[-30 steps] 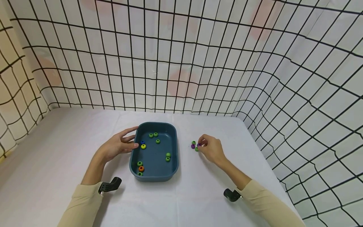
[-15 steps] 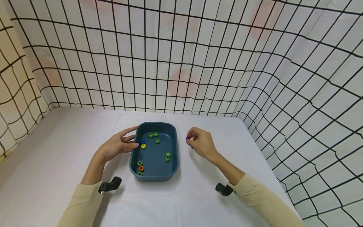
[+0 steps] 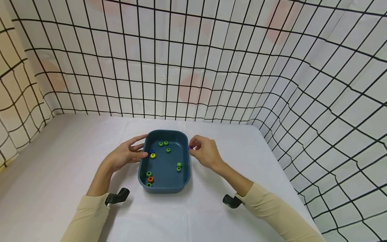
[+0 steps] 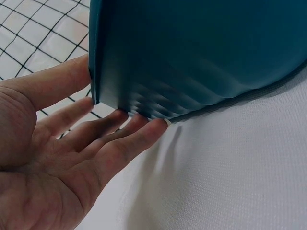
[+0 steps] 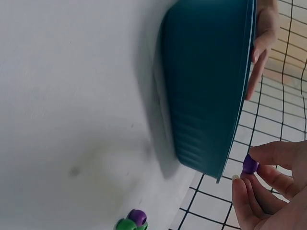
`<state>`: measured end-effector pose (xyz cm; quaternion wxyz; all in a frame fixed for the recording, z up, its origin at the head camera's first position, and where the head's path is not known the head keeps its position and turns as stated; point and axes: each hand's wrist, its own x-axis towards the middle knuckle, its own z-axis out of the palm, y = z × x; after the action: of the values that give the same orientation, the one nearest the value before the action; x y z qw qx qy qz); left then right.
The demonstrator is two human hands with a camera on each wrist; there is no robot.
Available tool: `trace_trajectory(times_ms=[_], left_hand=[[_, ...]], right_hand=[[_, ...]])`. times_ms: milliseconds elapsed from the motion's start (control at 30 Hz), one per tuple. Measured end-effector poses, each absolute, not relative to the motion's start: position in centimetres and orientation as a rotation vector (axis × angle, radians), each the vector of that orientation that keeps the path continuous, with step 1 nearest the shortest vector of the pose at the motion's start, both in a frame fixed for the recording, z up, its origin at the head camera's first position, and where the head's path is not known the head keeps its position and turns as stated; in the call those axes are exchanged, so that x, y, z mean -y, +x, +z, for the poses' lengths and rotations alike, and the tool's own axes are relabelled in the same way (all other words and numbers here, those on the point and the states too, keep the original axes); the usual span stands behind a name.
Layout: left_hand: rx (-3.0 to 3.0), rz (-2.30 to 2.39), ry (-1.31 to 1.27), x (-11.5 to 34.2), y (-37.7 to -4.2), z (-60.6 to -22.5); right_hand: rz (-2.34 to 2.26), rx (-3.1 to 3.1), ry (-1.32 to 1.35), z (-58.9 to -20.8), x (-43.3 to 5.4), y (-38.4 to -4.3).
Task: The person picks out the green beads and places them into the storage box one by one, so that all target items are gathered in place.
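Right grip [image 3: 206, 153] pinched a round purple bead [image 5: 250, 164] beside the right edge of a blue rectangular plastic tray [image 3: 164, 191].

Tray [image 3: 163, 174] open above; right rim [image 3: 189, 164] near purple bead [image 5: 250, 164]; left fingers [image 3: 137, 156] block left side

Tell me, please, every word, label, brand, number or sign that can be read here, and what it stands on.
None: no readable text shows on the blue tray, the beads in it, the purple bead or the white cloth.
Any marking on the black wrist pieces is too small to read.
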<state>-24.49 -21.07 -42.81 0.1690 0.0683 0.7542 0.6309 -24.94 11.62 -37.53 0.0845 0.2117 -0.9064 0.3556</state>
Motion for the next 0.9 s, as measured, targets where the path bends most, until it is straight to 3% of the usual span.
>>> trace_trajectory(times_ms=[900], left_hand=[[-2.142,1.802,0.177,21.0,-24.6,-43.0]], right_hand=[[1.059,2.798,0.714,-38.6,-10.2,-24.0]])
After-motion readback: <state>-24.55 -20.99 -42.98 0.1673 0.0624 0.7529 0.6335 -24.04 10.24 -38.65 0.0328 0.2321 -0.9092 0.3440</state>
